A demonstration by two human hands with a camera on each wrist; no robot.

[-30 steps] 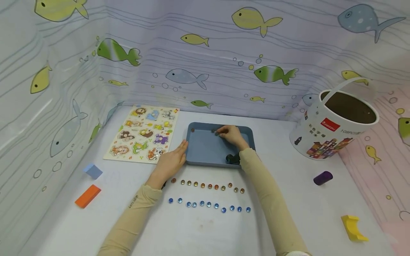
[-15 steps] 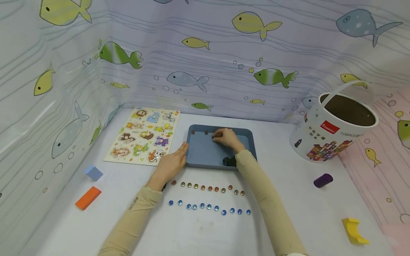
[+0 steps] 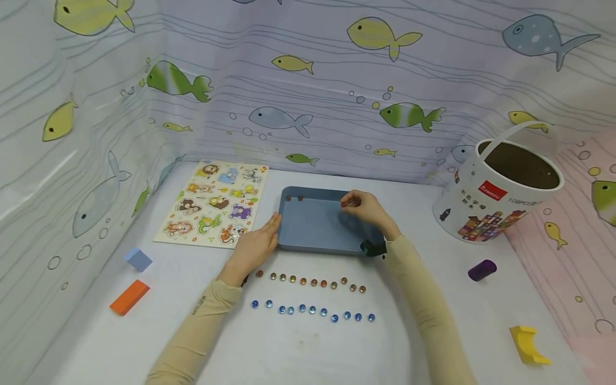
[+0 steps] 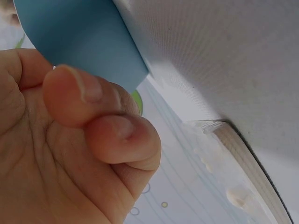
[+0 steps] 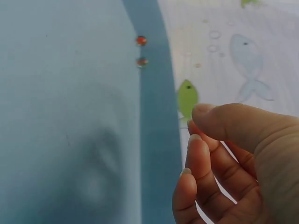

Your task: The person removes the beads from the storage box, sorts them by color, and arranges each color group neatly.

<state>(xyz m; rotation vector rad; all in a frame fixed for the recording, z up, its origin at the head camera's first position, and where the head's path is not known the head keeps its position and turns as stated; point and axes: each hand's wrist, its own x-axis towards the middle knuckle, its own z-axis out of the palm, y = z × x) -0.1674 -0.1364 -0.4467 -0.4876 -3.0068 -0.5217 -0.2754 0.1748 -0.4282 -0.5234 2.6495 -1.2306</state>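
Observation:
My left hand (image 3: 257,247) rests its fingers against the left side of a shallow blue-grey tray (image 3: 327,249). Its fingertips (image 4: 124,135) look bent in the left wrist view, with the tray behind them. Two small reddish-brown glass beads (image 3: 300,198) lie near the tray's back left corner. Over the back right part of the tray hovers my right hand (image 3: 370,209), apart from those beads. In the right wrist view its thumb (image 5: 229,119) lies close to the loosely bent fingers (image 5: 198,158), and nothing shows between them. Both beads (image 5: 141,61) sit beside the tray wall there.
In front of the tray run a row of amber beads (image 3: 314,282) and a row of blue beads (image 3: 312,309). An animal puzzle board (image 3: 212,203) lies left. Blue (image 3: 138,259), orange (image 3: 130,298), purple (image 3: 482,270) and yellow (image 3: 528,345) blocks flank the work area. A bucket (image 3: 495,198) stands right.
One bead has shifted left along the tray's back wall, nearer the corner bead. My right hand first moved slightly left, then back right, away from it. My left hand stays at the tray.

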